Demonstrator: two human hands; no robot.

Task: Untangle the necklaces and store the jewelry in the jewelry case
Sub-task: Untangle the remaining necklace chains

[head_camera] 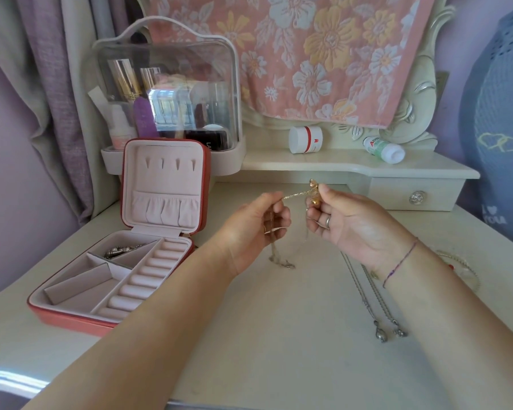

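"Two hands, mid-frame. What are the fingers doing?"

"Both pinch. The left hand has its fingers curled, thumb pressed against them on a thin gold chain necklace. The right hand pinches the same chain at a cluster of round gold beads. Its lower fingers are loosely curled, and one wears a silver ring."

"How does the chain run?"

"Taut between the two pinches, above the cream dresser top. Loose strands hang from both hands, and one end lies on the top below the left hand."

"And the case?"

"The red zip jewelry case with pink lining lies open at lower left, lid upright. A silvery piece sits in its rear compartment. Under the right forearm, at lower right, lie two silver chain necklaces with pendants, well apart from the case."
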